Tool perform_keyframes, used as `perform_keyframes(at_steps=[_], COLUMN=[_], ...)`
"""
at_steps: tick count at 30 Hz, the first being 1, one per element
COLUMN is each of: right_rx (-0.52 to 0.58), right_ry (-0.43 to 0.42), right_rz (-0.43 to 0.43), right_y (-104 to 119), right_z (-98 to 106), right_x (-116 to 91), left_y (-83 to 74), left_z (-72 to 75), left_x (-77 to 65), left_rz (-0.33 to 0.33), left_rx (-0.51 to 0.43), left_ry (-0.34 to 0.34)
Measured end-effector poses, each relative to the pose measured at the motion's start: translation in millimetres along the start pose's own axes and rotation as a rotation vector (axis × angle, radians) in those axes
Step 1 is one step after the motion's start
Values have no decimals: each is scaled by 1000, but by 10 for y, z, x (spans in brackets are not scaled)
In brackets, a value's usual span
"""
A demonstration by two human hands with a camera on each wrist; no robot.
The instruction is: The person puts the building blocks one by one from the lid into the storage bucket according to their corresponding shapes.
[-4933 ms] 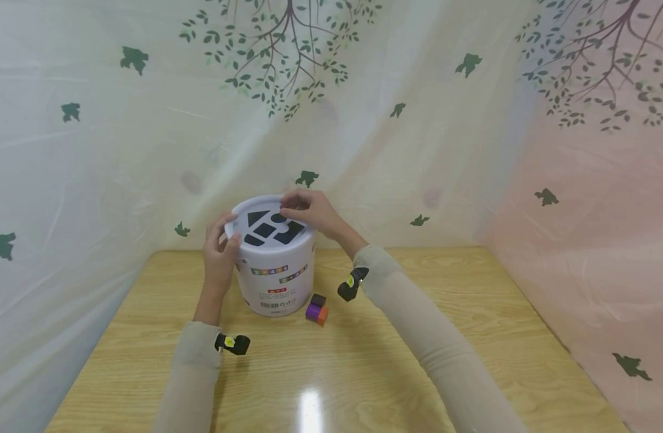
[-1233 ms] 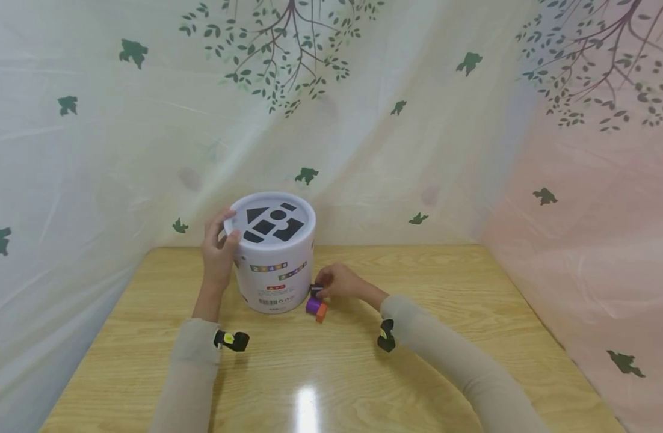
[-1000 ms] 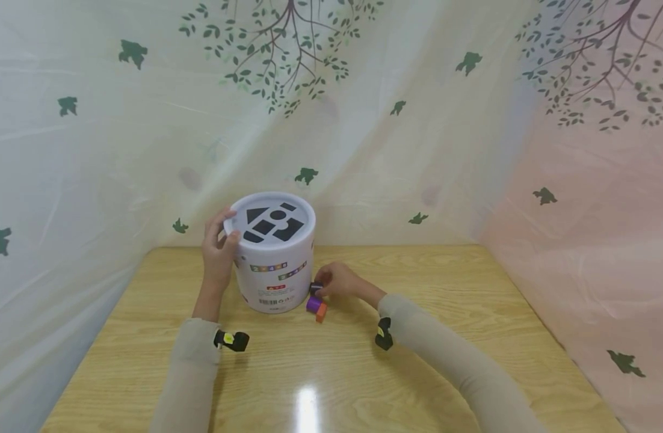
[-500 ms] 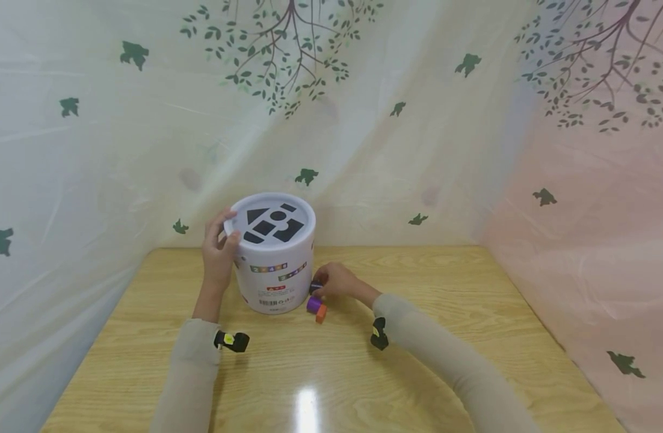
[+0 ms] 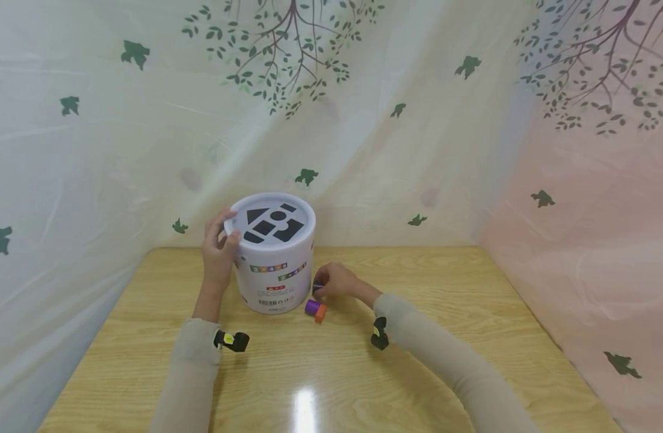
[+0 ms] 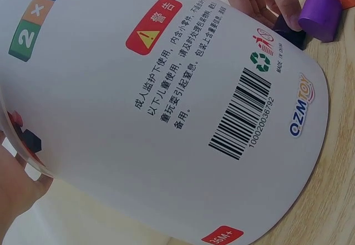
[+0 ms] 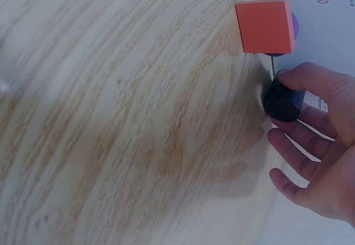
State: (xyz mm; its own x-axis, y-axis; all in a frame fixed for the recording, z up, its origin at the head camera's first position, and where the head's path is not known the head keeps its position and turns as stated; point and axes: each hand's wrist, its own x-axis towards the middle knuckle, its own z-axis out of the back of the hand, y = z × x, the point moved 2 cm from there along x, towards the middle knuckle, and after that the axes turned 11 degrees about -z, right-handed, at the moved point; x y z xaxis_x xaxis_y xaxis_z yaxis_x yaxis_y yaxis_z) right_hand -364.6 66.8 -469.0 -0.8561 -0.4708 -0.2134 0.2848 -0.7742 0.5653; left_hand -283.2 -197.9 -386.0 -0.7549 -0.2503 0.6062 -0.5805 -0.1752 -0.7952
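Note:
A white toy bucket (image 5: 274, 282) stands upright on the wooden table, its lid (image 5: 266, 204) cut with dark shape-holes. My left hand (image 5: 219, 252) holds the bucket by the left side of its rim, fingers behind and thumb in front. At the bucket's lower right, my right hand (image 5: 339, 280) pinches a small black block (image 7: 283, 102) between thumb and fingers; the other fingers are loosely bent in the right wrist view. Beside it lie a purple rounded block (image 6: 320, 14) and an orange block (image 5: 320, 313), next to each other. The hand partly hides the black block in the head view.
The wooden table (image 5: 418, 373) backs onto a pale curtain (image 5: 364, 168) with printed branches and birds. A black wrist camera (image 5: 233, 341) sits on the left sleeve, another black wrist camera (image 5: 380, 332) on the right.
My right hand has come down from the lid to the blocks beside the bucket and pinches the black one, which has turned slightly. The left hand keeps its place on the rim.

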Motion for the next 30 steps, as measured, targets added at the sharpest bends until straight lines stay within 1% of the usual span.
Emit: perform_keyframes(at_steps=[3, 6, 12, 16, 19, 20, 22, 23, 24, 27, 30], right_rx=[17, 46, 80, 101, 136, 147, 169, 175, 191, 254, 310], right_ry=[3, 4, -13, -46, -80, -90, -112, -122, -128, -146, -176], right_rz=[23, 34, 27, 35, 58, 65, 85, 86, 84, 106, 114], right_y=[-10, -41, -116, -122, -104, -98, -87, -85, -78, -29, 50], right_z=[15, 22, 49, 116, 195, 224, 281, 310, 339, 444, 567], right_x=[-18, -34, -65, -104, -138, -148, -161, -166, -173, -206, -243], left_y=[-22, -10, 39, 33, 29, 38, 118, 163, 174, 152, 9], left_z=[0, 1, 6, 8, 7, 7, 12, 16, 16, 16, 3], left_x=[-1, 3, 8, 6, 5, 7, 18, 22, 26, 21, 2], left_rz=[0, -2, -6, -7, -2, 2, 0, -5, -2, -9, -1], left_rx=[-5, -10, -10, -12, -11, -10, -8, -9, -11, -13, -14], left_ry=[-1, -1, 4, 7, 7, 6, 0, -3, -5, -2, 3])
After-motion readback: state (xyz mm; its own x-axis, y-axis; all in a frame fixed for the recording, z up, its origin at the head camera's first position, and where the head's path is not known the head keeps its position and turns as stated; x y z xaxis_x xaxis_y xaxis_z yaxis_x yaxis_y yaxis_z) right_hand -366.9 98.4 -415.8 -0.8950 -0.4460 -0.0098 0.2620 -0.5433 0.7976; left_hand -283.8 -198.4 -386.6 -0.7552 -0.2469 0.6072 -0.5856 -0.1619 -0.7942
